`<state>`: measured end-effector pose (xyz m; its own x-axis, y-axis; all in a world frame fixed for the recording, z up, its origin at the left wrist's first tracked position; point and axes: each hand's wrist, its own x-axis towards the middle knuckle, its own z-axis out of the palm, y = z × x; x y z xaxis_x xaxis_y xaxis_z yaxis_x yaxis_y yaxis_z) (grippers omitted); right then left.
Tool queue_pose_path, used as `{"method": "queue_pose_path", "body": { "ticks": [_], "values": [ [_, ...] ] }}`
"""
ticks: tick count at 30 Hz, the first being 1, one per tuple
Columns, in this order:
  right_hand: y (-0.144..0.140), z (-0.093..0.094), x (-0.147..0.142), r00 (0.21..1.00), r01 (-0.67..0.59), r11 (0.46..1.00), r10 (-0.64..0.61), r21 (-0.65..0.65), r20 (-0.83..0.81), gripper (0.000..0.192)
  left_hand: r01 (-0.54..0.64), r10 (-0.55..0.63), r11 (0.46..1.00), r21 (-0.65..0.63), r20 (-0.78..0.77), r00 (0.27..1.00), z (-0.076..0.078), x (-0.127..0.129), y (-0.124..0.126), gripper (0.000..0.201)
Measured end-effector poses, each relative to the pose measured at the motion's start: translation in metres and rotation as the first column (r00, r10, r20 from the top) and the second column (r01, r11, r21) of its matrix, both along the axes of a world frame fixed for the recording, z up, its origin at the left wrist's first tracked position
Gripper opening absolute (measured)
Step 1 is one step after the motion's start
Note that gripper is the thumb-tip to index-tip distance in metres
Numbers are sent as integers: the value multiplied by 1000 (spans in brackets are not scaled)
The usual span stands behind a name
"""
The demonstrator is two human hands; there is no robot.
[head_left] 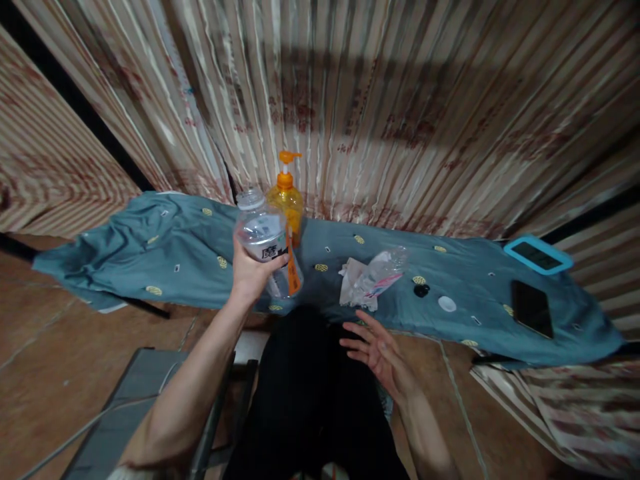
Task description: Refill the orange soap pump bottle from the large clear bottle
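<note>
**Bottle in the air, one hand only**

My left hand [253, 270] has its fingers wrapped round the lower part of a clear plastic bottle [265, 240], holding it up, tilted a little, just in front of the orange pump bottle [286, 197] that stands on the cloth-covered tabletop [170, 247]. The cap looks to be on, though I can't be sure it is tight. My right hand [377, 350] is open and empty, fingers spread, hanging low over my lap, well to the right of the pump bottle.

The bottle is thin and smooth; with a grip this low it could tip or slide out. A swing backward might knock the pump bottle over. Further right of it lie a crumpled bag [373, 280] and a dark phone [531, 308]; a spill could reach them along the cloth.
</note>
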<state>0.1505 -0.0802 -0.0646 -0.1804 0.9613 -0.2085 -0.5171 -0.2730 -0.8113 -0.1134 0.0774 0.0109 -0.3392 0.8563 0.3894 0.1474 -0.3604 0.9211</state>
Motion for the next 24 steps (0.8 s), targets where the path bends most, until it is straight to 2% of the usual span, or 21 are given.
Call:
{"method": "queue_pose_path", "body": {
  "ticks": [4,6,10,14,19,22,24],
  "values": [
    [-28,-4,24,991,120,991,-116,-66,71,51,-100,101,995,16,-184,978,-9,-22,32,116],
    [-36,-5,31,977,192,977,-181,-91,112,49,-158,157,987,12,-213,964,-12,-29,44,124],
    [-40,-6,39,938,311,944,-287,-111,192,50,-199,187,979,-33,-217,958,-25,-36,54,133],
    [-29,-6,47,889,406,910,-374,-80,265,55,-207,187,976,-72,-220,958,-37,-38,50,140],
    [-10,-1,52,831,461,888,-426,-13,359,61,-188,167,977,-101,-183,969,-38,-34,46,149],
    [-5,2,54,803,460,887,-434,37,408,59,-186,173,974,-128,-107,979,-41,-35,29,156],
    [-5,-1,56,777,459,885,-441,76,449,59,-172,157,979,-109,-137,978,-43,-37,6,147]
  ]
}}
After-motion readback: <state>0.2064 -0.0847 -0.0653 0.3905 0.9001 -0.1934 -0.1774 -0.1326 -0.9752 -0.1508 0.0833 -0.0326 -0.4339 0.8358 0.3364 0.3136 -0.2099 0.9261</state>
